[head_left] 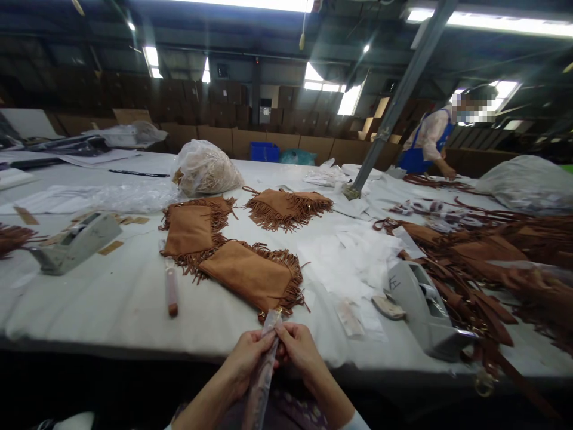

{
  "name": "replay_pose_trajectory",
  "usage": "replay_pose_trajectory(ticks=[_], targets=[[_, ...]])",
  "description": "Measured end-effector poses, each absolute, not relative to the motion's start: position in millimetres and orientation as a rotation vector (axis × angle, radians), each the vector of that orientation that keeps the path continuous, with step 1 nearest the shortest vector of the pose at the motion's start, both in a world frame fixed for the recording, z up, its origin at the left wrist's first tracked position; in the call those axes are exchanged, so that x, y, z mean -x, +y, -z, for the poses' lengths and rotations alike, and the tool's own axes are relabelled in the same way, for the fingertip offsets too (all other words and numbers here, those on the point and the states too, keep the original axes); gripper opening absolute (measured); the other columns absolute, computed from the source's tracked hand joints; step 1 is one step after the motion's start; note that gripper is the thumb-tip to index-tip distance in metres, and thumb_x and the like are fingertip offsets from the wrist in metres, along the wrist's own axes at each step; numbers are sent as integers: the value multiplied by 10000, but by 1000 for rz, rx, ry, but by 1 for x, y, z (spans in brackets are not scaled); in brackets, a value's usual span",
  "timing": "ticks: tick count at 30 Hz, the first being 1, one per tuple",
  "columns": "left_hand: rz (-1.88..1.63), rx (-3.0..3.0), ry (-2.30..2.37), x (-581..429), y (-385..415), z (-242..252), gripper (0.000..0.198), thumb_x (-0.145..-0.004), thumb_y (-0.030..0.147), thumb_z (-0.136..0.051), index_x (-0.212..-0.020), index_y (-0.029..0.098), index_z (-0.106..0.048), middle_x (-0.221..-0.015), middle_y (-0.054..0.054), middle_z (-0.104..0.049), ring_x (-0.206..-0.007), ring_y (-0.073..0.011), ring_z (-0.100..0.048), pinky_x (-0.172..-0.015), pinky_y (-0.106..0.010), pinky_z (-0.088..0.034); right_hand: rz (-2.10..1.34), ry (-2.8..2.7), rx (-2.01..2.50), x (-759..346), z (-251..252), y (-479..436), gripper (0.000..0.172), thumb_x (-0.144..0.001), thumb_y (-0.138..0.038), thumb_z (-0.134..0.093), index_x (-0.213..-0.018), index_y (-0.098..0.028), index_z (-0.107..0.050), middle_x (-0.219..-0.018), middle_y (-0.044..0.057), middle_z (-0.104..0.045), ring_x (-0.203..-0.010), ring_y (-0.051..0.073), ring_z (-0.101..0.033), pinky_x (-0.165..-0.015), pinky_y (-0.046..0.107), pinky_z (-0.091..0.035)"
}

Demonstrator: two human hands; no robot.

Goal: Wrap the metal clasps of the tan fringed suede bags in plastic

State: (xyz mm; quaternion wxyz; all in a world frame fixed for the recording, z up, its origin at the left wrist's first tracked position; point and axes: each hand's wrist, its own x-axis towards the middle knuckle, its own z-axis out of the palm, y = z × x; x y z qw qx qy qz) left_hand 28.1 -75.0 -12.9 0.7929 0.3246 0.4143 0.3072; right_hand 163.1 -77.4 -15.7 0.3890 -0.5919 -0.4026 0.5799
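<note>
My left hand (244,358) and my right hand (298,346) meet at the table's near edge, both closed on a long strap in a clear plastic sleeve (264,373) that runs down toward my lap. Its top end shows a gold metal fitting (274,315). Just beyond my hands lies a brown suede fringed bag (250,275), partly over a second one (190,230). A third fringed bag (286,206) lies farther back.
Grey tape dispensers stand at left (76,242) and right (425,310). A wrapped strap (171,289) lies left of the bags. A heap of brown straps and bags (492,263) fills the right side. A plastic sack (206,168) sits behind. Another person (432,140) works at the far right.
</note>
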Motion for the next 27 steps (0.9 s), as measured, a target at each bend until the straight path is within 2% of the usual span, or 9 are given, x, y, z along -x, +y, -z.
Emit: replay_pose_trajectory(ticks=[4,8,13,19,23,27], targets=[[-586,-780,990,-21,-78,25,492,-610,573,-722,-769,111,-658,-571,-24,-643,-369,-88,-494,-361,-181,-257,-1340,-1080,1652,-171,16,-70,545,-787,-643,-468,-606,-141,-579,-408,-24,-508,-329,73,-407,-355,192,-296],[-577,-966,1070,14,-75,21,450,-621,557,-696,-731,122,-657,-512,7,-615,-325,-70,-432,-350,-184,-254,-1268,-1196,1747,-164,7,-52,404,-810,-474,-549,-578,-146,-591,-381,-33,-501,-318,67,-402,-354,190,-268],[-495,-1032,1102,82,-82,4,407,-686,538,-665,-680,131,-643,-458,26,-566,-322,-70,-427,-356,-182,-261,-1461,-1306,1679,-121,3,-41,329,-768,-299,-613,-478,-148,-582,-325,-44,-468,-278,55,-354,-336,193,-234],[-549,-796,1037,117,-116,12,431,-661,473,-749,-901,127,-653,-649,-29,-678,-457,-109,-554,-455,-199,-376,-1728,-1297,1572,-77,14,-54,391,-799,-326,-563,-445,-168,-516,-260,-60,-379,-240,47,-262,-310,196,-160],[-643,-727,995,110,-125,22,430,-687,499,-732,-868,122,-632,-671,-46,-685,-503,-116,-583,-496,-206,-406,-1763,-1237,1536,-72,18,-58,378,-802,-347,-547,-469,-176,-489,-262,-79,-339,-252,42,-234,-320,190,-152],[-752,-658,1027,97,-122,26,475,-671,563,-711,-803,116,-619,-616,-54,-671,-484,-133,-589,-467,-215,-400,-1695,-1235,1526,-70,18,-59,336,-760,-338,-586,-483,-164,-509,-305,-83,-371,-281,32,-247,-343,190,-168]])
